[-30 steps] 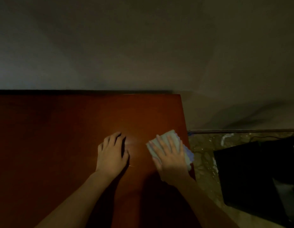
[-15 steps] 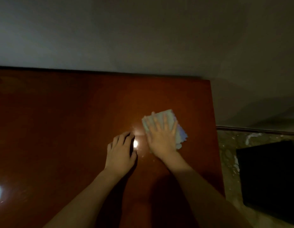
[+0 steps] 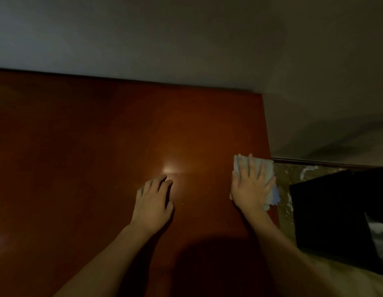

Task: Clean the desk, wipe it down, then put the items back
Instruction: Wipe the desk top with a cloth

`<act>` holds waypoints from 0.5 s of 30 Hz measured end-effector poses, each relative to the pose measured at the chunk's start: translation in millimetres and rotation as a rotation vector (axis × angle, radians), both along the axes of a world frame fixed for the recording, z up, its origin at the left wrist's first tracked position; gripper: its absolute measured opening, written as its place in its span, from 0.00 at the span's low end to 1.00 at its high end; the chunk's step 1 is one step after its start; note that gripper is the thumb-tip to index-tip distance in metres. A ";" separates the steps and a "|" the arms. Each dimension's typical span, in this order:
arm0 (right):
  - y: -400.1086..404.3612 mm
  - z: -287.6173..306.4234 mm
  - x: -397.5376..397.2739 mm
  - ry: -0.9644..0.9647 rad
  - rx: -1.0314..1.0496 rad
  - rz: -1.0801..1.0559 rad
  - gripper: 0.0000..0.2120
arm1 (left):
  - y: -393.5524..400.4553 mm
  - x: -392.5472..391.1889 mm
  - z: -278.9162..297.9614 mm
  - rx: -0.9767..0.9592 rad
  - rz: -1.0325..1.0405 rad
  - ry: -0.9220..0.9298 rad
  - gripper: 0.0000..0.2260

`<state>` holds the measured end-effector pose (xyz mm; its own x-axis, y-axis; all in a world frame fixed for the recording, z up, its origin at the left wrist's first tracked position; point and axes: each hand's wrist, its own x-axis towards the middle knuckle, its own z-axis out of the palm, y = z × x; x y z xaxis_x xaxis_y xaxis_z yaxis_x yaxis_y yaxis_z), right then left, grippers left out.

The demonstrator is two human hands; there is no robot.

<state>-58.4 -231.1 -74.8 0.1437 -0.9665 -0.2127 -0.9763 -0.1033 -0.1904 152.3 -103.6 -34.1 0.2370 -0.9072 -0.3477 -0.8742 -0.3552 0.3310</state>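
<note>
Desk wiping is carried back to the right edge, cloth pressed under flat, spread right-hand fingers (left hand resting empty, fingers loose).

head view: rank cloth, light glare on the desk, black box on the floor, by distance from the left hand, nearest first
From the left hand, flat on the desk:
1. Light glare: just beyond its fingertips.
2. Cloth: to its right, at the desk's right edge, under the right hand.
3. Black box: farthest right, off the desk, on the floor.
</note>
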 end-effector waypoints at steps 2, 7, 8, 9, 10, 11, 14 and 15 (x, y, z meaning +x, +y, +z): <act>-2.2 2.6 34.0 -0.013 0.031 -0.077 0.25 | 12.9 3.7 0.1 0.009 -0.001 -0.006 0.25; 67.6 -0.4 94.8 0.029 -0.023 0.318 0.26 | 42.2 15.4 0.9 0.004 0.055 -0.013 0.25; 90.1 -1.1 94.3 0.022 -0.020 0.393 0.25 | 47.4 16.3 1.2 0.003 0.062 -0.016 0.25; 111.8 -0.5 88.0 0.018 -0.018 0.471 0.24 | 51.8 16.7 1.8 0.006 0.062 -0.022 0.25; 131.1 -0.7 75.5 0.023 -0.013 0.550 0.24 | 56.2 16.4 2.8 0.012 0.057 -0.027 0.25; 146.6 -2.1 58.0 0.032 -0.018 0.619 0.24 | 61.2 15.7 3.6 0.021 0.050 -0.031 0.25; 166.7 -4.0 -8.0 0.050 -0.041 0.623 0.23 | 76.2 13.3 6.1 0.052 0.025 -0.032 0.25; 166.8 -4.8 -28.6 0.074 -0.047 0.550 0.23 | 80.9 12.8 7.0 0.056 0.014 -0.027 0.25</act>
